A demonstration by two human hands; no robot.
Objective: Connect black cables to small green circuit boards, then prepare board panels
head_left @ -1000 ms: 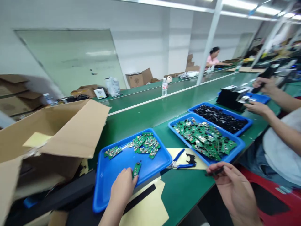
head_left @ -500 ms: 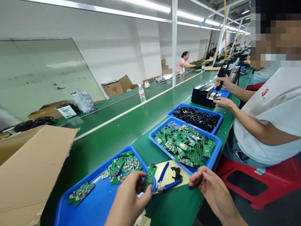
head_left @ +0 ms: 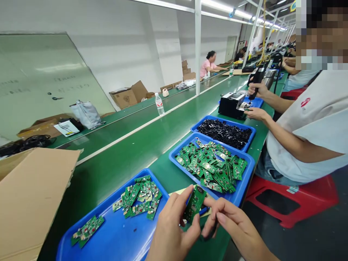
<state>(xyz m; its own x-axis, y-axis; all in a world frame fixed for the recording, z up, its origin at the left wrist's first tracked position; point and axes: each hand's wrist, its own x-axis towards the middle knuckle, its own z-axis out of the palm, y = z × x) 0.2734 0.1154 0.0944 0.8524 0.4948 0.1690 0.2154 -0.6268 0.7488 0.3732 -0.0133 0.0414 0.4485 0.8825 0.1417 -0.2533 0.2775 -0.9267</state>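
My left hand [head_left: 170, 226] pinches a small green circuit board [head_left: 194, 203] and holds it upright at the bottom centre. My right hand [head_left: 231, 224] is closed beside it, its fingertips at the board's lower right edge, pinching a small dark part [head_left: 207, 236]. Both hands hover over the near right corner of a blue tray [head_left: 119, 235] that holds scattered green boards [head_left: 138, 197]. A yellow sheet [head_left: 179, 192] shows behind the held board.
A second blue tray [head_left: 243, 183] full of green boards and a third blue tray [head_left: 251, 130] of black parts lie to the right on the green bench [head_left: 130, 152]. A seated person's hands [head_left: 255, 113] work at a black box [head_left: 231, 105]. An open cardboard box [head_left: 32, 192] stands left.
My left hand lifted the green board out of the tray and brought it to the centre. My right hand moved in to meet it. The view swung right.
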